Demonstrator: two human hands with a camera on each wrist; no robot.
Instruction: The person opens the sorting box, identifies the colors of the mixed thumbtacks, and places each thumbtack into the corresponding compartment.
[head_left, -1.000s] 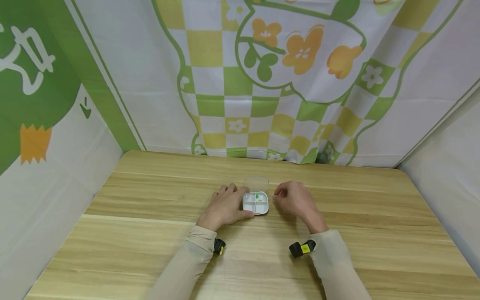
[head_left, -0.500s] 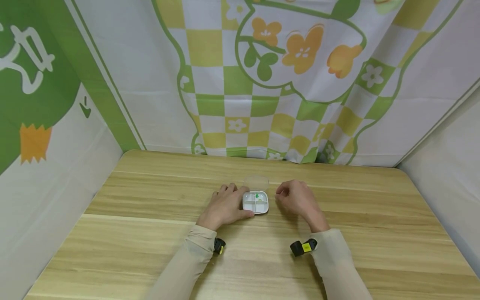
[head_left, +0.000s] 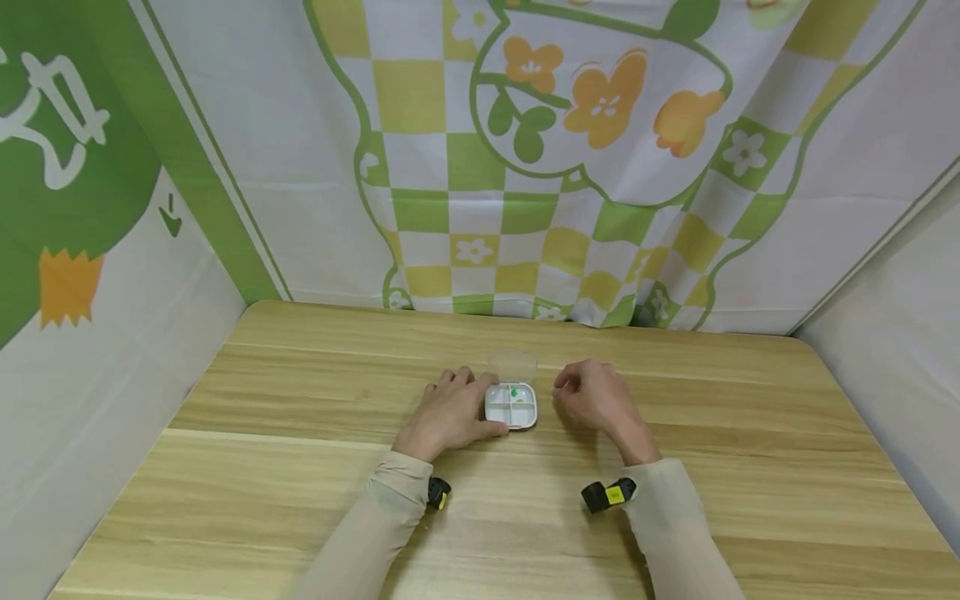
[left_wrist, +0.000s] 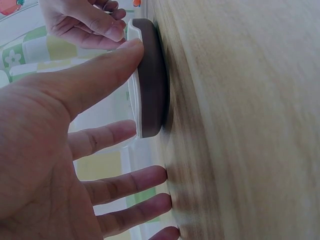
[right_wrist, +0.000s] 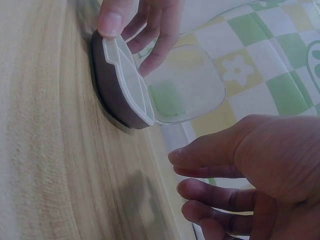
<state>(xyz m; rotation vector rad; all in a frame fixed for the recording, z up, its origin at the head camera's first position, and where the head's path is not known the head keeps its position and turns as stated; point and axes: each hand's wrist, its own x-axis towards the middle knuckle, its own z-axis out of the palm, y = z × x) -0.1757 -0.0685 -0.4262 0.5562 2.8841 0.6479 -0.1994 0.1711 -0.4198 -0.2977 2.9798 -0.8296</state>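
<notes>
Here, toward the far edge of the bench (head_left: 517,508), the left hand (head_left: 448,414) grips a four-compartment pill organizer (head_left: 523,412); whether the curled right hand (head_left: 595,402) holds anything is unclear.

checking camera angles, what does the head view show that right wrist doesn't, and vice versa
Only the head view: two sleeves and a green spot in the back right compartment of the case.
Only the right wrist view: the case's dark side wall at full height.
Both: the left hand holding the case, its clear lid open, the right hand apart from it.
</notes>
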